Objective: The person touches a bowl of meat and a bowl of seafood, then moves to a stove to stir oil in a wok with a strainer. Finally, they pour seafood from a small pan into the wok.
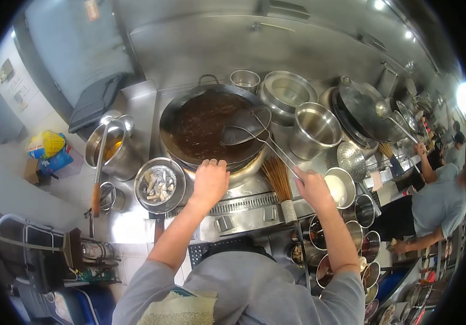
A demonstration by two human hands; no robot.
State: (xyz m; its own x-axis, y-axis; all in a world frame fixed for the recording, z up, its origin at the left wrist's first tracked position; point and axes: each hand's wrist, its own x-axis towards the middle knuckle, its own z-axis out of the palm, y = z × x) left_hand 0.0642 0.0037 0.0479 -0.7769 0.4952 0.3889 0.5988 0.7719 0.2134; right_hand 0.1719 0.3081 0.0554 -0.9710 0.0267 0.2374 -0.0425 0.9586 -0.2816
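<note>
The wok (pixel 203 127), wide and full of dark brown sauce, sits on the burner at the middle of the steel desk (pixel 135 225), right in front of the person. Their left hand (pixel 209 182) is curled tight over its near rim. The right hand (pixel 312 188) is closed around the long handle of a ladle (pixel 241 135), whose bowl rests in the sauce on the wok's right side. A bamboo brush (pixel 277 179) lies between the two hands. Just left of the wok stands a steel bowl (pixel 160 185) of pale pieces, and beyond it an oil pot (pixel 115 151). To the right are an empty steel pot (pixel 314 128) and a strainer (pixel 351 160), with a co-worker (pixel 439 203) farther along.
</note>
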